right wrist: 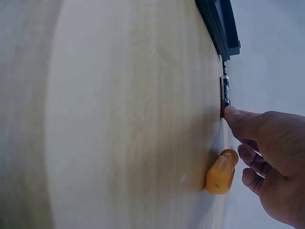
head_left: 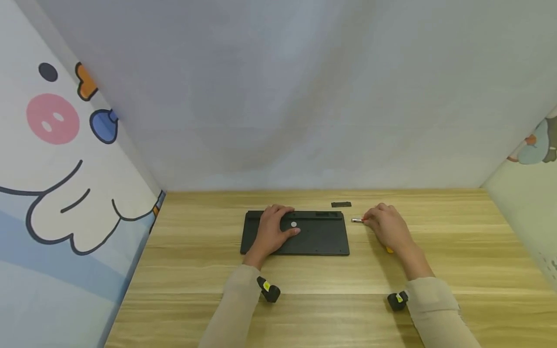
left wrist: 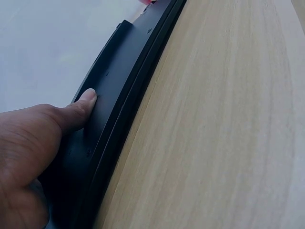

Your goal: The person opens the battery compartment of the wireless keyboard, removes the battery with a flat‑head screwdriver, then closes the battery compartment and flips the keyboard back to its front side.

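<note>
A black keyboard lies face down on the table, its battery slot uncovered at the far right. My left hand holds it left of centre, with the fingers at the far edge and the thumb flat across the underside. Right of the keyboard, my right hand pinches the red end of a small battery between thumb and forefinger. The battery's silver end points towards the keyboard. Beneath this hand lies a screwdriver with an orange handle; its shaft is hidden.
A small black battery cover lies beyond the keyboard's far right corner. The wooden table ends at a pale wall behind, and a cartoon-printed panel borders it on the left.
</note>
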### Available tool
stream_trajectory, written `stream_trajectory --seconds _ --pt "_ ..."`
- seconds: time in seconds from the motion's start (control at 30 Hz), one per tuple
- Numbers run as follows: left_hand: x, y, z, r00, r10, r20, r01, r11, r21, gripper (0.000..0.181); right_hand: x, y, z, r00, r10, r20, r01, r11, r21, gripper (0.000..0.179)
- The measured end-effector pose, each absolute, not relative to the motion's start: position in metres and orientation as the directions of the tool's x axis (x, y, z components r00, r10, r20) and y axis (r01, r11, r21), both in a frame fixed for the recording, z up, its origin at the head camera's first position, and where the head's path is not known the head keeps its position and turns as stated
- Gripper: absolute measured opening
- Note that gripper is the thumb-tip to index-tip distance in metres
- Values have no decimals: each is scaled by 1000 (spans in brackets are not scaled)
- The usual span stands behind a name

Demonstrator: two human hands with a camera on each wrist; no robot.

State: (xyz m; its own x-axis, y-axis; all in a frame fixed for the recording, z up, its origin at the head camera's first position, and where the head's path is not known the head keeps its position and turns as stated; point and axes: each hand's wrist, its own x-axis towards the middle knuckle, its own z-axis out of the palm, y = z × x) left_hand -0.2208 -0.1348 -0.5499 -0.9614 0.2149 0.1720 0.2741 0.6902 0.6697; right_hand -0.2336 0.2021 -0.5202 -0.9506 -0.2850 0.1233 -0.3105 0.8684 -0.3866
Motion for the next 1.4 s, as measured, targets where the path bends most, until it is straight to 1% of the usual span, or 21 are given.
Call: stream_trajectory --seconds 0.53,0.73,0.97,1.23,1.4 --pt "-223 -135 -552 -964 215 155 262 688 677 58 -234 200 -520 -950 -271 153 -310 866 -392 20" --pt "-223 -135 -552 -960 215 177 278 695 664 57 -241 195 -520 -948 -271 166 -316 860 -400 20" --pt "-224 -134 -550 -966 211 150 257 697 669 58 -249 187 -518 -955 -254 156 -297 858 -419 19" --pt "-223 -135 -553 -965 213 151 259 704 662 58 -260 178 -521 -953 -261 153 -301 857 -417 20" --pt "-224 -136 -554 -961 218 168 275 705 654 58 -264 171 -522 -954 -265 142 -301 848 -436 21"
